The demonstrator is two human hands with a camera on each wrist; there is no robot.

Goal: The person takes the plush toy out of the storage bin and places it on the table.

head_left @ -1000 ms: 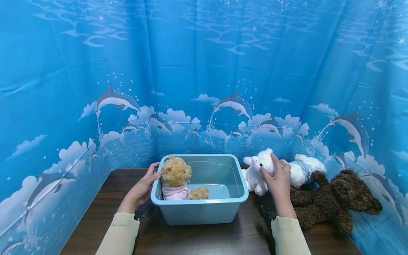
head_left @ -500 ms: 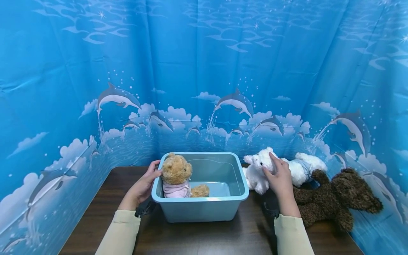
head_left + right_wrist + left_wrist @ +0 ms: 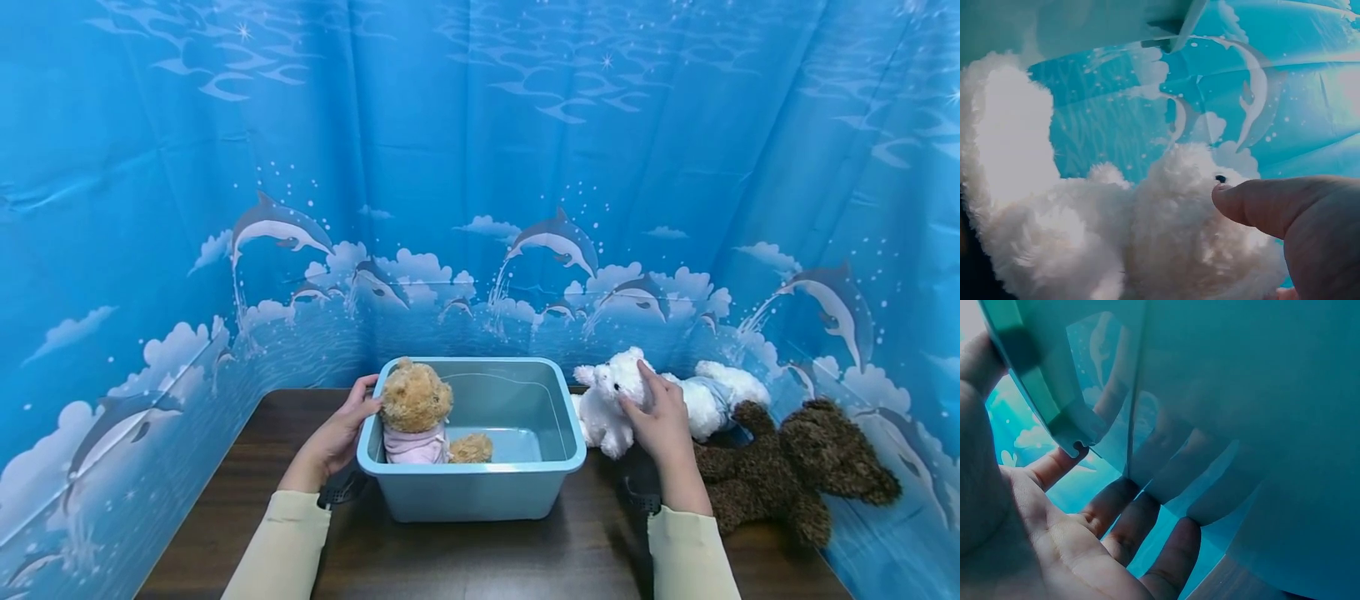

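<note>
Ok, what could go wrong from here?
The right hand holds the white plush toy by its head, so the toy might slip or swing. It sits close to the blue bin, so lifting could knock the bin. If the left hand at the bin's edge pulls unevenly, the tan bear inside could topple.

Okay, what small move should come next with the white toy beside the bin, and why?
Probably lift the white toy straight up above the blue bin: the right hand has its head between thumb and fingers, the left hand holds the bin's rim, and the tan bear sits at the left end, leaving room on the right.
</note>
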